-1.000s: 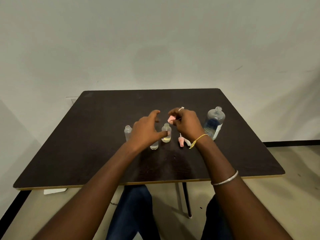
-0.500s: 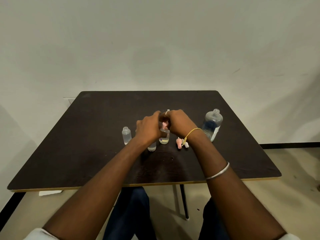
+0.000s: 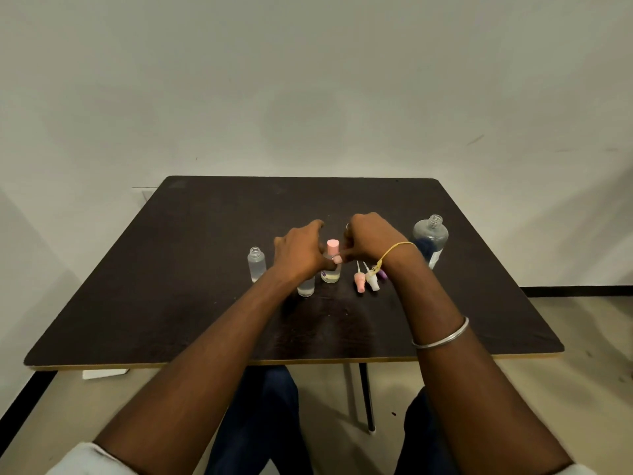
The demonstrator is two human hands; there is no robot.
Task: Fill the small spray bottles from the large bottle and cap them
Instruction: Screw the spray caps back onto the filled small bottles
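A small clear bottle (image 3: 331,276) stands mid-table with a pink spray cap (image 3: 332,246) on its neck. My left hand (image 3: 301,253) grips this bottle's body from the left. From the right, my right hand (image 3: 366,240) pinches the base of the pink cap with its fingertips. Another small bottle (image 3: 306,288) with liquid stands partly hidden under my left wrist. An uncapped small bottle (image 3: 256,265) stands further left. The large clear bottle (image 3: 431,236), open at the top and with a dark label, stands at the right behind my right wrist.
Three loose spray caps lie just right of the capped bottle: pink (image 3: 359,282), white (image 3: 372,281) and purple (image 3: 383,275). The dark table (image 3: 171,303) has its front edge close to my knees. A pale wall stands behind it.
My right hand brought the pink cap from above down onto the middle bottle. My left hand closed around that bottle. Both hands now meet at it.
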